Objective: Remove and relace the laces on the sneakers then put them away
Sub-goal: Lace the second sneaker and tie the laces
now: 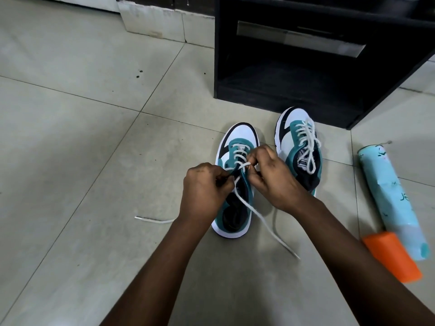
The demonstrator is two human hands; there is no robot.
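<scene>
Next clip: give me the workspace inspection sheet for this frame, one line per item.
Surface: grey tiled floor, dark specks.
Job's things: left sneaker partly laced, lace ends trailing on the floor; right sneaker laced, beside it.
Clutter: pale blue spray can lying on its side, orange cap.
Hands: left hand and right hand each pinch the white lace over the left sneaker.
Cables: nothing seen.
Surroundings: black cabinet with open lower shelf.
</scene>
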